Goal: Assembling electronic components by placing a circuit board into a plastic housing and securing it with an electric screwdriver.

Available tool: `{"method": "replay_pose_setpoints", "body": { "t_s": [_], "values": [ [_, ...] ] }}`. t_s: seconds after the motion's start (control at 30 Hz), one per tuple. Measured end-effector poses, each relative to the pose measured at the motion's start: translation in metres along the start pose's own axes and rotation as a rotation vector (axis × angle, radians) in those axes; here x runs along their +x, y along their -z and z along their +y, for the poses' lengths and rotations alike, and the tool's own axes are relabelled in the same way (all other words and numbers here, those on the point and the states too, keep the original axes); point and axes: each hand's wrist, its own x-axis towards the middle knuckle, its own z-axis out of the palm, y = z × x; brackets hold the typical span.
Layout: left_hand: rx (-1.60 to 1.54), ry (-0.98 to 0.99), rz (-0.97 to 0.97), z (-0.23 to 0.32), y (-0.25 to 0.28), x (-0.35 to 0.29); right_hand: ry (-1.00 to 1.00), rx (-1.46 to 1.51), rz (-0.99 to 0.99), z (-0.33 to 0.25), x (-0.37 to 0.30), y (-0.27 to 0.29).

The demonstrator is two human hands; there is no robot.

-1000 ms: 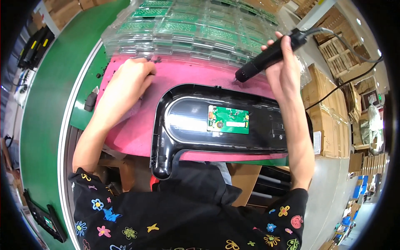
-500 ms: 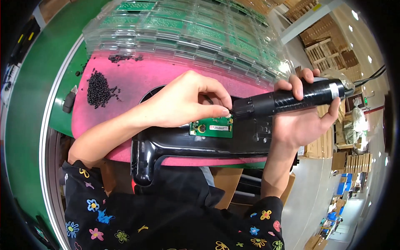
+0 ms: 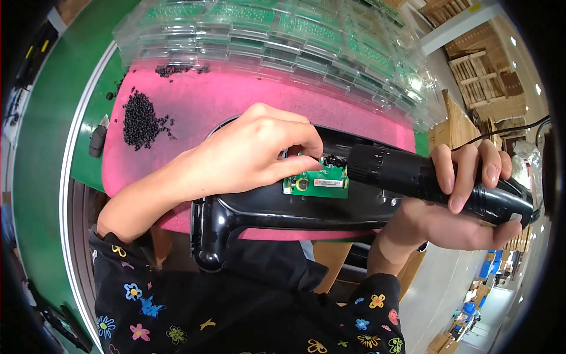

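Note:
My left hand (image 3: 268, 144) curls over a green circuit board (image 3: 321, 187) with its thumb and index finger bent together. Whatever lies inside those fingers is hidden. Small black screws (image 3: 336, 161) show just beyond the fingertips, at the board's upper edge. The board rests on a black plastic housing (image 3: 271, 211) with a rounded handle-like end toward me. Wrapped around a black electric screwdriver (image 3: 401, 172), my right hand (image 3: 466, 194) holds it almost level, its front end pointing left at the screws. The screwdriver's bit cannot be made out.
A pink mat (image 3: 194, 100) covers the green bench, with a pile of small black screws (image 3: 140, 121) at its left. Stacked clear plastic trays (image 3: 283, 44) of green boards stand behind. A dark cable (image 3: 501, 131) trails at the right. Wooden pallets (image 3: 477, 76) stand farther off.
My right hand has drawn the screwdriver right and slightly down, away from my left fingertips, and its grip has turned. The black screws beside the fingertips now show. The view has shifted slightly.

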Motion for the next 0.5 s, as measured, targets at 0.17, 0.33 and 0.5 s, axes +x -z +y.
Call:
{"method": "replay_pose_setpoints", "body": {
  "t_s": [0.17,0.33,0.5],
  "values": [
    [0.056,-0.14,0.029,-0.009,-0.008,-0.004,0.001,-0.011,0.03,0.007,-0.005,-0.005],
    [0.164,-0.181,-0.004,-0.007,-0.011,-0.005,-0.063,-0.002,0.015,0.007,-0.004,0.0],
    [0.177,-0.188,0.064,-0.006,-0.011,-0.003,-0.087,0.014,-0.105,0.006,-0.005,0.008]
  ]
}}
